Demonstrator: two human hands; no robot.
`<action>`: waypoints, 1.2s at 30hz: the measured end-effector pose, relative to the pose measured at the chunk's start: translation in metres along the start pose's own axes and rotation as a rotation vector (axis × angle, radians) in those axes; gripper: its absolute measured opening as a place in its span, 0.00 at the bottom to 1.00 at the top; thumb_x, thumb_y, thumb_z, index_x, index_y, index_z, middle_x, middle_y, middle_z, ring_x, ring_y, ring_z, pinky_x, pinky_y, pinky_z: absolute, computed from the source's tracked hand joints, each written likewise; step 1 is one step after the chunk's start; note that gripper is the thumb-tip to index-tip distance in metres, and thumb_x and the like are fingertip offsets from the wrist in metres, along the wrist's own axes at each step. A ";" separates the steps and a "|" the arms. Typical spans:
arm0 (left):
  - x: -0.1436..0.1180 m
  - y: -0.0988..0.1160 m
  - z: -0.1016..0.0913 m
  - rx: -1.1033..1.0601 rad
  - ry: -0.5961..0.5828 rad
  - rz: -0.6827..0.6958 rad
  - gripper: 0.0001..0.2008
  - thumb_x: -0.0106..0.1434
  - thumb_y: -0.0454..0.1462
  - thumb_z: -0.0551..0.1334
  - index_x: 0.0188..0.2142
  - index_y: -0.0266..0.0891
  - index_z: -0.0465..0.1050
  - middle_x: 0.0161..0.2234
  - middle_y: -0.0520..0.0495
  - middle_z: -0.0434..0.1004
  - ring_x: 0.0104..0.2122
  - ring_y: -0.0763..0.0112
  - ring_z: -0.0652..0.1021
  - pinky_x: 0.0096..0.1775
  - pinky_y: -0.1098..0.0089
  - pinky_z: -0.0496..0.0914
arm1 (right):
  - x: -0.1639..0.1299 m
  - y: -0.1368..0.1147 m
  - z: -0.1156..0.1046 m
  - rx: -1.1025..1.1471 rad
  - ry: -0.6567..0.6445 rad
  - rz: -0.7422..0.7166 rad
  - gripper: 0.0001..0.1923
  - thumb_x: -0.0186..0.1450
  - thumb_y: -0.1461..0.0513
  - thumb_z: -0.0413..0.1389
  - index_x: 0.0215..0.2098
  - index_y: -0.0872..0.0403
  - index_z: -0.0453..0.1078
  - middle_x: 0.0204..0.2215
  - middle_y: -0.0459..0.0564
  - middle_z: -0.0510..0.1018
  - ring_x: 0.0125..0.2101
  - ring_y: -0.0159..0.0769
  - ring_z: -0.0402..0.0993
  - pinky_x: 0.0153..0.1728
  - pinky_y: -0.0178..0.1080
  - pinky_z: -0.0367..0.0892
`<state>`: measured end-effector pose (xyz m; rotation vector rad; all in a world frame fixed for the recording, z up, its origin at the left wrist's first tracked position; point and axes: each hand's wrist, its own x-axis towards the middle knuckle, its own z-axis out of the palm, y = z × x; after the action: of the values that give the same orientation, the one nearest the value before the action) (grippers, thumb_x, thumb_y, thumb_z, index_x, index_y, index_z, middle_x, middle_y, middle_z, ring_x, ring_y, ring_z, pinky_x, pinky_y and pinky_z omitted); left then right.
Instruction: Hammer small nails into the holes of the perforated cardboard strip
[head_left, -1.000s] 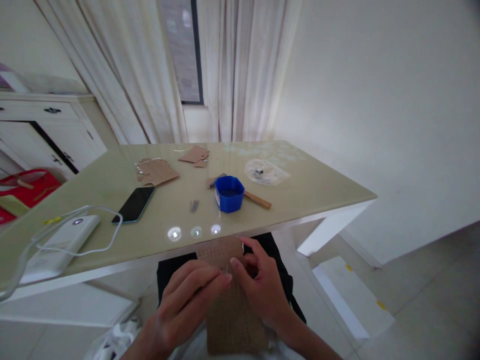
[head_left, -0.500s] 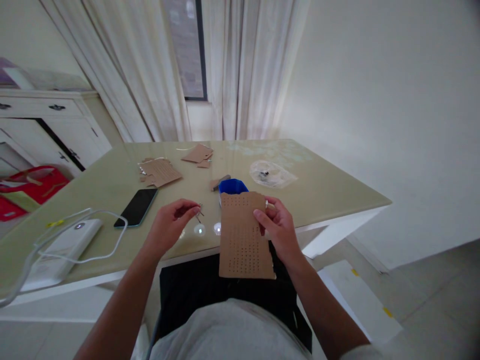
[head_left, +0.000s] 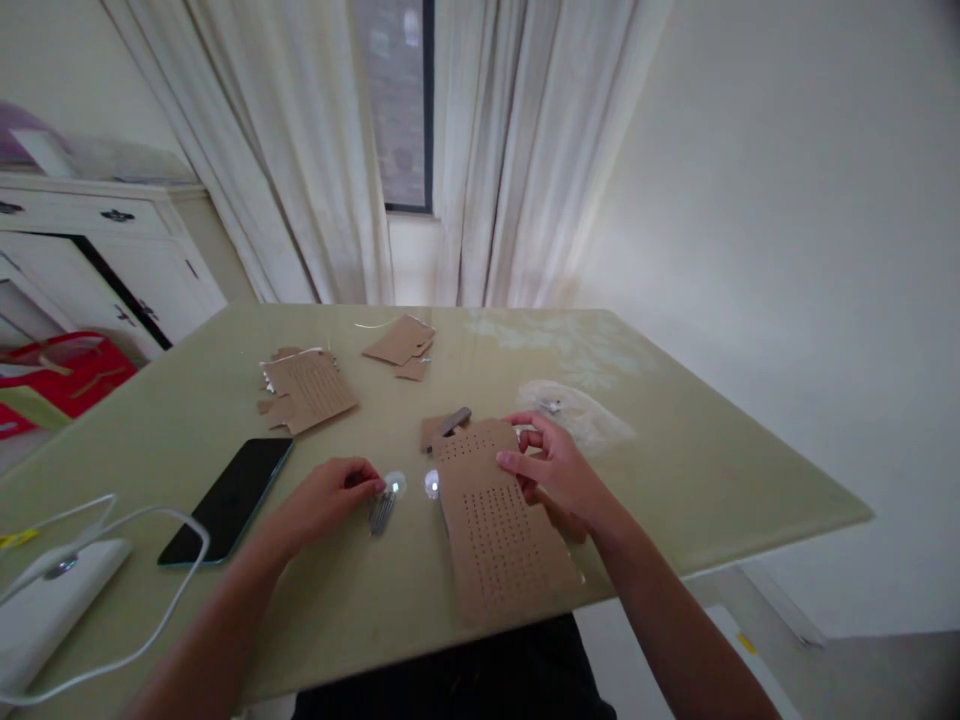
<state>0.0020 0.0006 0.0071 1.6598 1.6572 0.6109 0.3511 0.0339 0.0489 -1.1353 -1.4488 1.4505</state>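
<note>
Sheer white curtains (head_left: 525, 150) frame a narrow window (head_left: 397, 100) behind a glossy table (head_left: 712, 470); white cabinet (head_left: 97, 250) at left

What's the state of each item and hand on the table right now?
Perforated cardboard sheet: flat on table, near end overhanging edge.
Right hand: grip on the sheet's far edge.
Left hand: fingertips at the nails.
Nails: small bunch lying on table.
Phone: screen dark, flat.
</note>
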 end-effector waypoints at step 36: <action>-0.012 -0.018 0.025 0.103 0.144 -0.177 0.27 0.67 0.62 0.59 0.35 0.43 0.82 0.27 0.48 0.84 0.27 0.61 0.81 0.31 0.67 0.70 | 0.014 0.036 -0.002 0.182 -0.001 0.225 0.30 0.60 0.48 0.77 0.54 0.50 0.76 0.32 0.44 0.79 0.28 0.32 0.74 0.23 0.31 0.64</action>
<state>0.0083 -0.0165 -0.0212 1.5491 1.9447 0.5767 0.3506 0.0463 0.0120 -1.2117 -1.1912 1.7004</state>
